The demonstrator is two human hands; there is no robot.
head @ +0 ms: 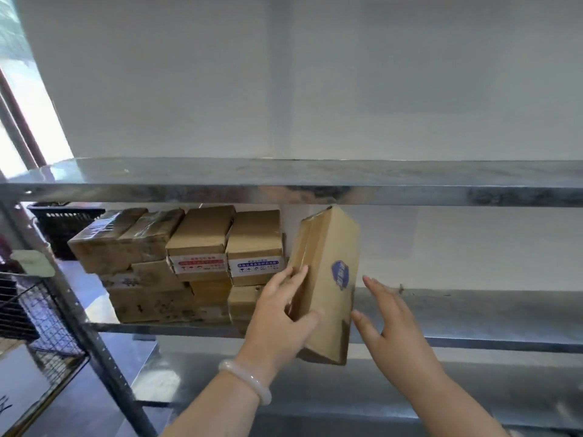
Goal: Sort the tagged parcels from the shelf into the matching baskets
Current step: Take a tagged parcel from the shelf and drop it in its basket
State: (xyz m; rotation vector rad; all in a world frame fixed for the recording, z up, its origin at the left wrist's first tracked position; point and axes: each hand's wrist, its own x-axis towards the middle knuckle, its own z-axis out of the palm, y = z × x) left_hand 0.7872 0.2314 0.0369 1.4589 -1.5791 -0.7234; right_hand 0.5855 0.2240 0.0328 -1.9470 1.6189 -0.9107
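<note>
The parcel (328, 279) is held from one side only. My left hand (284, 310) grips its left edge with the thumb on the front. My right hand (388, 323) is open with straight fingers, just right of the parcel, and perhaps not touching it. I think the parcel can twist out and fall, because its lower end hangs in front of the shelf (473, 310) with no support. It is a tall brown carton, tilted, with a taped seam and a round blue sticker (340, 274). Left of the parcel stands the stack of parcels (195, 257). Further left is a black basket (63, 225).
</note>
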